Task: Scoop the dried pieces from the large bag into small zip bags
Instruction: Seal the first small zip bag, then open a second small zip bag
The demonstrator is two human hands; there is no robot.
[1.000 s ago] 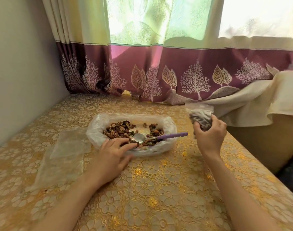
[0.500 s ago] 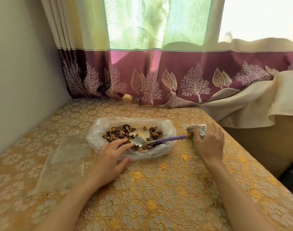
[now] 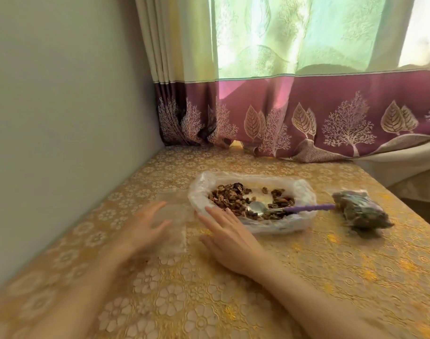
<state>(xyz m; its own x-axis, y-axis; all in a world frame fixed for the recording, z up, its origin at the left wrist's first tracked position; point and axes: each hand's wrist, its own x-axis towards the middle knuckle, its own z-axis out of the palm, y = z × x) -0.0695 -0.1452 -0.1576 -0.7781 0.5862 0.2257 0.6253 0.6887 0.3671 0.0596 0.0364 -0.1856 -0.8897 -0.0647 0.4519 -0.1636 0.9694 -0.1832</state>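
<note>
- Large bag: crinkled clear plastic, rolled open on my bench; holds brown dried pieces.
- Spoon: metal bowl, purple handle, inside.
- Filled zip bag: lumpy, right.
- Empty zip bags: flat, clear.
- Left hand, right hand: fingers spread, holding nothing.

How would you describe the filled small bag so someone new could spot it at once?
Start at the large open bag of dried pieces in the middle of the gold table. Follow the purple spoon handle rightward; the filled small bag lies at its tip, lumpy and dark, unlike the flat empty bags on the left.
</note>
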